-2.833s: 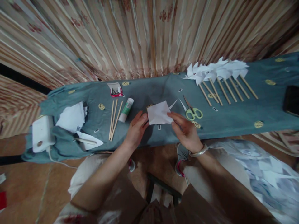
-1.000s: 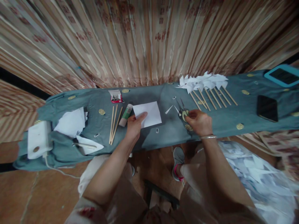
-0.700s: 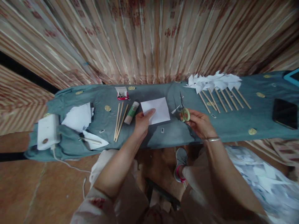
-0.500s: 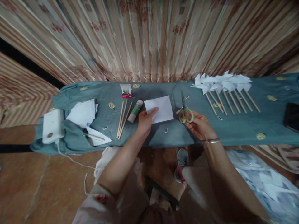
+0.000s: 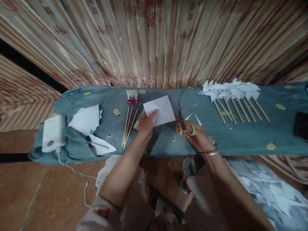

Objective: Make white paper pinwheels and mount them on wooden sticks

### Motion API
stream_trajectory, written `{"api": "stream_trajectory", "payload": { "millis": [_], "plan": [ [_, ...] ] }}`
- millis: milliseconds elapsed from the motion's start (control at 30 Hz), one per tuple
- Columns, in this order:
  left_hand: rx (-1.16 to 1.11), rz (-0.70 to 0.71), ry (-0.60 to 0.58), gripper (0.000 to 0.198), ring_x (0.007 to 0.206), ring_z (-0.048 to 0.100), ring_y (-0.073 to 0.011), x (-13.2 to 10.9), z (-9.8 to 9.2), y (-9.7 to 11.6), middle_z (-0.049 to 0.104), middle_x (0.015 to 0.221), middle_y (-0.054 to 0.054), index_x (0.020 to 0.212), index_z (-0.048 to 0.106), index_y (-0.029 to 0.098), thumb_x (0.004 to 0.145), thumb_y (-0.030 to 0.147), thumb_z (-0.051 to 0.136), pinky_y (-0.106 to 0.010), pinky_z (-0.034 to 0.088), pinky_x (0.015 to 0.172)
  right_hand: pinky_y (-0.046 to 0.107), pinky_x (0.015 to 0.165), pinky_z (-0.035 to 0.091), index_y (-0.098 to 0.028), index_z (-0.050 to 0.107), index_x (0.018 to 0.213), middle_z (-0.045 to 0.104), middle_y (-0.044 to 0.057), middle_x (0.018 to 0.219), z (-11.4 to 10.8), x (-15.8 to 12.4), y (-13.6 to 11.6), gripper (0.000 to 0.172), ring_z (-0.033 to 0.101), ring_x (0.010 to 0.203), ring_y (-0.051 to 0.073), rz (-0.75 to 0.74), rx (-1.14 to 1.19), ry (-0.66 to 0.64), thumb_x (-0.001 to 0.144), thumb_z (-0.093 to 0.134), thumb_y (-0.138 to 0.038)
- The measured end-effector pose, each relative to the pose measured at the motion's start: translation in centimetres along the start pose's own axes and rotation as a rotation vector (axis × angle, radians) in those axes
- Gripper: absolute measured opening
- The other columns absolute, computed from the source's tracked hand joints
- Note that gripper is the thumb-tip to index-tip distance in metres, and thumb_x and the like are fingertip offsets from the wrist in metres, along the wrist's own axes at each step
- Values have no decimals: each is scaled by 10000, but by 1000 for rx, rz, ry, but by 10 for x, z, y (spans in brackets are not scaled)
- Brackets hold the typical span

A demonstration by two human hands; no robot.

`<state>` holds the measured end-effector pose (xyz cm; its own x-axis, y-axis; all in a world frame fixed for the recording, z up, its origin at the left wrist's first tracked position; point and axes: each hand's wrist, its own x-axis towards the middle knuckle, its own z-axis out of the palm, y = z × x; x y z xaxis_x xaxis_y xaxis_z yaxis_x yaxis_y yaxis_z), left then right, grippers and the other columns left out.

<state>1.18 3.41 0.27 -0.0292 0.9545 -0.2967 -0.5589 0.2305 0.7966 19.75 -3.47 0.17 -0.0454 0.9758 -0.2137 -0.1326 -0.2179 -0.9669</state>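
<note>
My left hand (image 5: 146,123) is closed on a white sheet of paper (image 5: 162,110), thumb on top, above the cloth-covered table. In my right hand (image 5: 196,136) is a pair of scissors (image 5: 185,127) with light green handles, its blades pointing away from me just right of the paper. Two thin paper slivers (image 5: 197,119) lie on the cloth beyond that hand. A glue stick (image 5: 136,125) is mostly hidden behind my left hand. Several wooden sticks (image 5: 130,126) rest to its left, with a small red box (image 5: 132,97) of metal pins behind them.
Several paper pinwheels (image 5: 231,89) on sticks lie at the right, near a dark phone-like object (image 5: 300,125). Stacked white paper (image 5: 85,119), a folded piece (image 5: 101,145) and a white device with a cable (image 5: 54,133) are at the left. A bag of paper scraps (image 5: 269,189) stands below right.
My right hand has moved left with the scissors, closer to the paper. The paper has shifted left and tilted, now covering most of the glue stick. The slivers show more fully.
</note>
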Motion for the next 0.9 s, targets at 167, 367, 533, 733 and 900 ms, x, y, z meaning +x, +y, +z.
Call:
{"api": "stream_trajectory", "payload": {
  "millis": [167,367,533,733,900],
  "plan": [
    [-2,5,2,404,859,730,-270,4,0,6,766,775,-60,779,738,144,486,351,923,-349,552,792,282,611,528,-225,722,1021,758,69,925,6,-7,3,482,648,715,171,-22,-3,-99,784,679,-644],
    [22,-25,-40,421,774,726,-242,0,7,-5,758,731,-51,759,728,149,468,385,920,-322,550,724,226,577,477,-241,732,992,732,17,800,8,-1,6,452,618,676,125,-35,188,23,686,820,-561],
    [79,-70,-79,412,730,714,-237,-7,10,-18,762,744,-76,751,743,141,485,407,913,-310,538,659,212,575,468,-236,725,832,653,-56,682,13,10,4,354,570,593,79,-55,283,158,568,924,-365],
    [95,-95,-105,384,687,698,-222,-11,10,-21,772,763,-77,752,757,142,496,380,918,-316,536,661,201,584,483,-225,722,797,652,-79,662,15,21,3,381,565,577,66,-27,329,256,484,936,-270],
    [102,-70,-147,345,701,693,-210,-14,9,-19,776,804,-61,771,765,150,515,326,914,-317,540,699,189,551,456,-211,732,842,647,-75,676,6,27,3,379,548,573,55,-54,313,290,515,914,-273]
  ]
}}
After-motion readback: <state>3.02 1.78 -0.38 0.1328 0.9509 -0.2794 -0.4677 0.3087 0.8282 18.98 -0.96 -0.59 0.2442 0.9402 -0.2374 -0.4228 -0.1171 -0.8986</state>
